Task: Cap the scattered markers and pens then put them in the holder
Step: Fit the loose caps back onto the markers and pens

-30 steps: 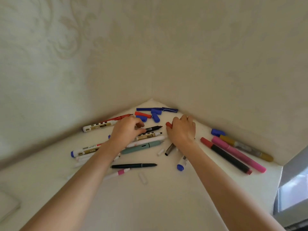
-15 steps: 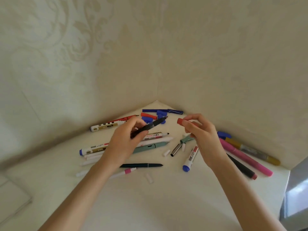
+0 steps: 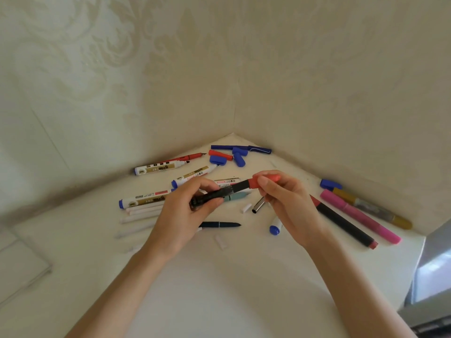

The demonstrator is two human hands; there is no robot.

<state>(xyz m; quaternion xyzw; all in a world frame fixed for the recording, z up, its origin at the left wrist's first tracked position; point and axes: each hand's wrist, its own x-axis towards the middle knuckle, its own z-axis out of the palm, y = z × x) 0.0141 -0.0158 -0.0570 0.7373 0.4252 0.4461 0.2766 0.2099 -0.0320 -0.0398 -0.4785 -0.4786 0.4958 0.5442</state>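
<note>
Red cap (image 3: 258, 182) sits on the end of a black marker (image 3: 234, 190), which is held up betw. both hands, above the white table (image 3: 219, 289). The left hand (image 3: 185, 215) grips the rear half of the barrel w/ fingers curled round it. The right hand (image 3: 288, 203) pinches the cap betw. thumb and fingertips. Whether the cap is fully seated or only half on, the view does not tell.

What could go wrong, as a judgement:
- A push that is not along the barrel may jam the cap crooked, so it can fall off later in the holder.
- A weak left grip lets the barrel slide back through the fingers instead of clicking shut.
- If it drops, it lands among the loose things under the hands, e.g. the dark pen (image 3: 219, 224) near the left hand and the metal cap (image 3: 258, 206) under the right one, and may roll them.
- No holder is in view, so the person must probably look for it first.

The long axis runs from the left hand up to the right hand, rising a little. The capped tip end points to the right hand and the wall beyond it; the rear end points to the left palm.
</note>
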